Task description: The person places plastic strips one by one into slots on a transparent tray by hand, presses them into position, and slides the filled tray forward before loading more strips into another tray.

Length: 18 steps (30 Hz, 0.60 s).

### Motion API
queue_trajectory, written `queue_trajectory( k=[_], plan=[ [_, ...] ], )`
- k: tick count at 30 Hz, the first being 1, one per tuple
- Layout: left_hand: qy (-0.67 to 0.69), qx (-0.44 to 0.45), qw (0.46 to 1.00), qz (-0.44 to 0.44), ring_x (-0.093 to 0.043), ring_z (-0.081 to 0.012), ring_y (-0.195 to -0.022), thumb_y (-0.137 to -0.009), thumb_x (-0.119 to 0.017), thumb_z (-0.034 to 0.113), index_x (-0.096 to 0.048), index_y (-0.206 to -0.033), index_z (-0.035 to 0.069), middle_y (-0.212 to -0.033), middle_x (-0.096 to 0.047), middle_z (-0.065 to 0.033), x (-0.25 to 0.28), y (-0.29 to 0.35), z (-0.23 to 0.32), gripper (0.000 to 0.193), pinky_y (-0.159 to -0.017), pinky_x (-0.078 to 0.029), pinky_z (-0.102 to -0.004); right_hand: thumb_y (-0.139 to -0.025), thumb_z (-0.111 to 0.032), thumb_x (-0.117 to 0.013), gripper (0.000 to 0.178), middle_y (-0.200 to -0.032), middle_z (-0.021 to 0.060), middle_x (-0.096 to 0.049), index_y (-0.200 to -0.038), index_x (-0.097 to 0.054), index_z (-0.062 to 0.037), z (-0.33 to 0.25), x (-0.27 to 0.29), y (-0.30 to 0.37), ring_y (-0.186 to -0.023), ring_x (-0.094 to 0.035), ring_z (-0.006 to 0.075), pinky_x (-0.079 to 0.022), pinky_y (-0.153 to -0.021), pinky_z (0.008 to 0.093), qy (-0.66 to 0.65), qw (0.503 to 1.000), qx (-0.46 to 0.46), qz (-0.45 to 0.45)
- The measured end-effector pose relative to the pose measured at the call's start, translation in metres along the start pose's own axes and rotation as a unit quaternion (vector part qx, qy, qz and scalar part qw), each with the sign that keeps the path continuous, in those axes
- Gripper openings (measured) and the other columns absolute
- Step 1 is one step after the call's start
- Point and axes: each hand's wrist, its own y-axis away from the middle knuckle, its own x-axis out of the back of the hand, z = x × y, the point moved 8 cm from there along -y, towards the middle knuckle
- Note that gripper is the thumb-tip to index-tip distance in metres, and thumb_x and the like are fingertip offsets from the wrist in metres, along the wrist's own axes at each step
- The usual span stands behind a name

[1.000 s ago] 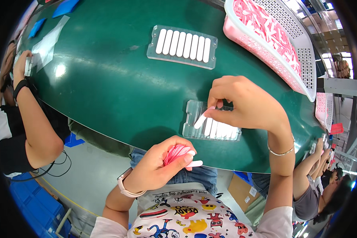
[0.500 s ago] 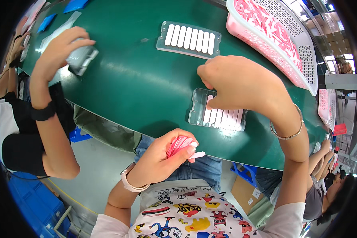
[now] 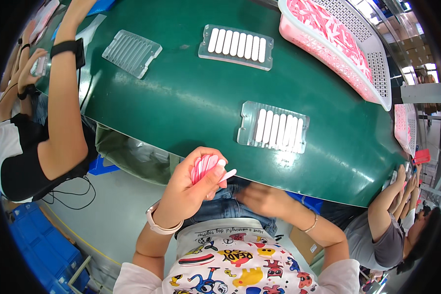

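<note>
My left hand (image 3: 188,188) is closed around a fanned bunch of pink and white flat sticks (image 3: 208,169), held just below the near edge of the green belt (image 3: 181,93). My right hand (image 3: 262,201) rests low over my lap, under the belt's edge, and I cannot see anything in it. A clear ribbed tray (image 3: 274,128) filled with white sticks lies on the belt just beyond my hands. A second filled tray (image 3: 236,44) lies farther away.
A pink basket (image 3: 328,46) heaped with pink sticks stands at the far right. An unfilled clear tray (image 3: 131,52) lies at the far left beside another person's arm (image 3: 63,108). More people work at the right edge. Blue crates (image 3: 44,240) stand on the floor.
My right hand has come off the near tray and dropped to my lap. The trays have moved left along the belt. The person on the left has shifted an arm; an unfilled tray now lies there.
</note>
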Motion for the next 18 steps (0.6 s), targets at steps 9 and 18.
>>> queue_trajectory(
  k=[9, 18],
  plan=[
    [0.026, 0.010, 0.999, -0.026, -0.036, -0.0040, -0.051, -0.095, -0.052, 0.009, -0.052, -0.103, 0.002, -0.068, -0.054, -0.0037, -0.011, 0.002, 0.001, 0.011, -0.045, -0.030, -0.0215, -0.077, -0.012, -0.061, 0.023, -0.085, 0.0078, -0.061, -0.098, -0.065, -0.0044, 0.056, -0.024, 0.022, -0.077, -0.061, 0.0206, -0.050, -0.067, 0.0329, 0.100, 0.982, -0.145, 0.063],
    [-0.005, -0.018, 1.000, 0.015, -0.036, -0.0038, -0.051, -0.095, -0.051, 0.009, -0.051, -0.100, 0.003, -0.065, -0.049, -0.0015, 0.005, 0.000, 0.009, 0.008, -0.044, -0.028, -0.0208, -0.074, -0.008, -0.059, 0.022, -0.089, 0.0090, -0.062, -0.095, -0.067, -0.0047, -0.024, 0.049, -0.035, -0.078, -0.061, 0.0213, -0.050, -0.067, 0.0352, -0.130, 0.990, -0.036, -0.044]
  ],
)
